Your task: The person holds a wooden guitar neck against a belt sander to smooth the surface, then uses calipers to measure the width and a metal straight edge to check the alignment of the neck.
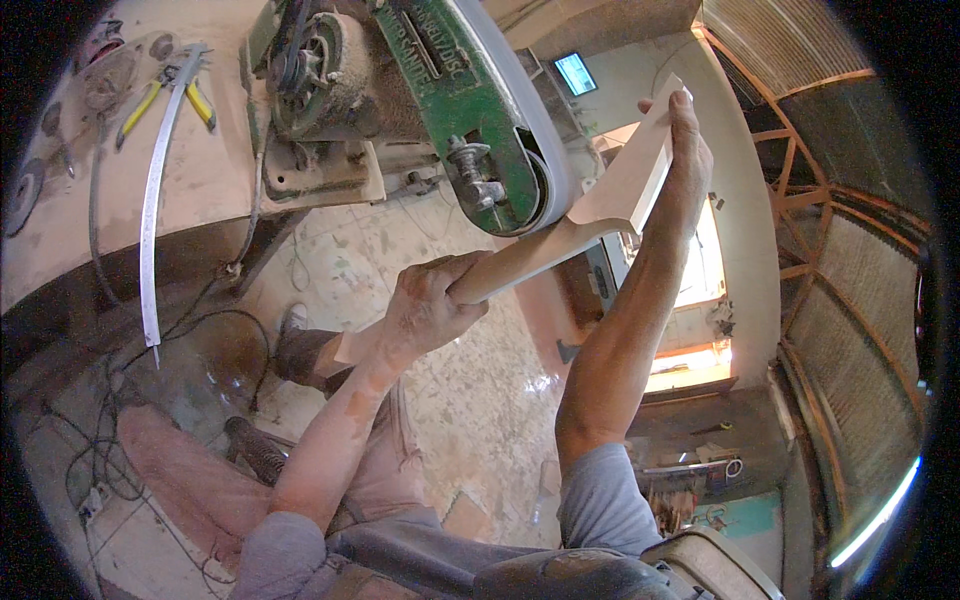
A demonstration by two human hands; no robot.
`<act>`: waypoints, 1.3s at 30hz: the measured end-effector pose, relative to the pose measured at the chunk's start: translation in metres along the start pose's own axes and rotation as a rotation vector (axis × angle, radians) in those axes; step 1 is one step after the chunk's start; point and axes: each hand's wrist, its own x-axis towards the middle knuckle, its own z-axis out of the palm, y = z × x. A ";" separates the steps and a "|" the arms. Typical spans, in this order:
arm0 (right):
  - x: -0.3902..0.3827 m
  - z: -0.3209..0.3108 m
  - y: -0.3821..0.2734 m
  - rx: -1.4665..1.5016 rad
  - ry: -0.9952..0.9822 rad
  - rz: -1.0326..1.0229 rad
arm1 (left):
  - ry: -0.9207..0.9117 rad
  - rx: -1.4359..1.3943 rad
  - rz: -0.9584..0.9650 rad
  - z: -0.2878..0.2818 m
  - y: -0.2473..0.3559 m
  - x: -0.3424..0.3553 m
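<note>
A pale paddle-shaped wooden piece [610,185] crosses the middle of the view, its narrow handle toward me and its broad part up to the right. My left hand [432,300] is wrapped round the narrow handle, and the end of the handle pokes out behind the wrist. Up at the broad end, my right hand [686,150] grips the far edge, thumb along the top corner. Close beside the wood hangs the rounded end of a green belt sander [490,165] with a grey belt [530,100]. I cannot tell whether wood and belt touch.
A dusty workbench [205,195] at the left carries yellow-handled pliers [145,112], a metal strip [152,220] jutting past its edge, and the sander's motor [330,80]. Cables [100,450] lie tangled on the floor. A lit screen [575,74] stands at the back.
</note>
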 end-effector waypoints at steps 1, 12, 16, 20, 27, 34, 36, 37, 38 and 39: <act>-0.001 0.002 -0.002 0.007 0.004 0.002 | 0.016 -0.039 -0.009 -0.001 -0.001 0.003; 0.013 -0.004 0.001 -0.394 0.231 -0.044 | -0.612 -0.557 -0.684 -0.017 0.001 0.029; 0.014 -0.003 -0.002 -0.485 0.209 -0.023 | -0.694 -0.689 -0.825 -0.019 0.002 0.032; 0.008 0.000 -0.005 -0.200 0.037 -0.029 | -0.354 -0.299 -0.470 -0.017 0.016 0.016; -0.012 0.007 -0.007 0.061 -0.159 -0.095 | -0.079 0.077 -0.378 -0.017 0.040 0.004; -0.008 0.014 -0.008 0.125 -0.163 -0.132 | -0.009 0.047 -0.310 -0.014 0.037 0.004; -0.007 0.015 -0.011 0.042 -0.117 -0.122 | -0.025 -0.018 -0.271 -0.013 0.030 0.004; -0.004 0.012 -0.010 -0.007 -0.095 -0.089 | -0.034 -0.052 -0.251 -0.012 0.027 0.005; -0.001 0.010 -0.009 -0.057 -0.073 -0.055 | -0.098 -0.072 -0.278 -0.013 0.025 0.006; 0.003 0.006 -0.005 -0.081 -0.050 -0.039 | -0.162 -0.094 -0.306 -0.014 0.025 0.009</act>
